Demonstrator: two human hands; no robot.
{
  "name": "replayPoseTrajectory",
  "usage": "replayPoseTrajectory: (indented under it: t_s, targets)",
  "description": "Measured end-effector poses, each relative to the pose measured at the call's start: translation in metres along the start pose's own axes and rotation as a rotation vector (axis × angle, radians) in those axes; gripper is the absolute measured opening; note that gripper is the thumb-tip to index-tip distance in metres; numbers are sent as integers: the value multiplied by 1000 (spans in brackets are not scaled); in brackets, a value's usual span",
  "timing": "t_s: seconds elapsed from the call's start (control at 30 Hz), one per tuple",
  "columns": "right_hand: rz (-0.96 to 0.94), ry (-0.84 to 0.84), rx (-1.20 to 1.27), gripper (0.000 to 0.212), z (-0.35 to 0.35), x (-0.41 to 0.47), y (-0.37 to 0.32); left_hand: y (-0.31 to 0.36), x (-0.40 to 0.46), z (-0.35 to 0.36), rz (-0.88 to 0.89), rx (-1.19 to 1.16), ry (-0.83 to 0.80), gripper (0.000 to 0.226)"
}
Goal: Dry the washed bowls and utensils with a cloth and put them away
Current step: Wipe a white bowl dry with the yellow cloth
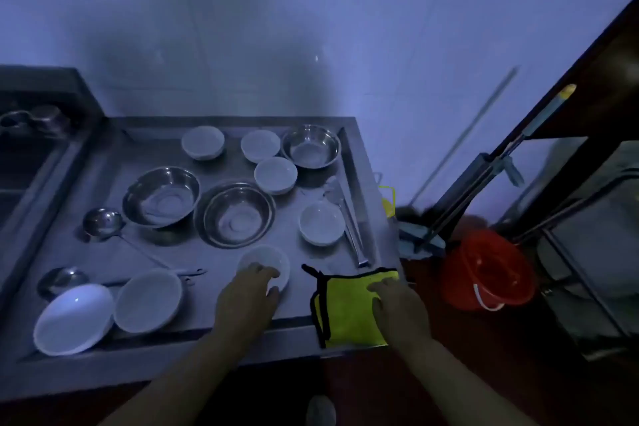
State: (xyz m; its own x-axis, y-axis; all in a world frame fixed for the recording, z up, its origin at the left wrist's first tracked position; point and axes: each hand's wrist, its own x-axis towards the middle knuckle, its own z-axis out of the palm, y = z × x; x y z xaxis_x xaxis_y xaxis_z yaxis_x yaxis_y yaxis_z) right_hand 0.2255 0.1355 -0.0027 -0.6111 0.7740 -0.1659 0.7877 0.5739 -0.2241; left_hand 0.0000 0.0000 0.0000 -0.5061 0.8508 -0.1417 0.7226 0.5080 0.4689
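Note:
My left hand (247,294) grips a small white bowl (268,259) at the front of the steel counter (103,252). My right hand (397,304) lies on a yellow cloth with black trim (345,308) at the counter's front right corner. Several more white bowls (321,222) and three steel bowls (237,214) stand across the counter. Two larger white bowls (148,299) sit at the front left. Two steel ladles (103,222) lie at the left, and tongs (349,218) lie along the right rim.
A sink (31,156) with dishes is at the far left. To the right of the counter stand a red bucket (487,270), a mop (484,176) leaning on the wall, and a metal rack (587,235). The tiled wall is behind.

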Motion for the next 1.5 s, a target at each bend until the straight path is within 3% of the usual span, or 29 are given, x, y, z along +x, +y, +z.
replayPoseTrajectory:
  t_s: [0.23, 0.5, 0.63, 0.73, 0.9, 1.03, 1.17, 1.37, 1.43, 1.5]
  targets:
    - [206, -79, -131, 42, 35, 3, 43, 5, 5, 41, -241, -69, 17, 39]
    - [473, 15, 94, 48, 47, 7, 42, -7, 13, 49, -429, -92, 184, 63]
    - [539, -28, 184, 36, 46, 8, 43, -10, 22, 58, -608, -226, 199, 73]
    - [459, 17, 299, 20, 45, 10, 37, -14, 30, 60, -746, -398, 167, 62]
    - [353, 110, 500, 18, 35, 15, 21, -24, 40, 53, -885, -558, 66, 31]
    - [265, 99, 716, 17, 21, 28, 6, -25, 43, 50, -1070, -982, 39, 16]
    - [223, 55, 926, 20, 0, 44, -17, -22, 38, 40, -1092, -1237, 136, 15]
    - [149, -22, 1087, 29, -38, 67, -50, -25, 24, -3, -980, -1296, 204, 10]
    - [132, -26, 1106, 26, -47, 74, -61, -29, 19, -24, -887, -1314, 226, 9]
    - [110, -28, 1117, 25, -55, 78, -71, -35, 13, -43, -749, -1189, 245, 17]
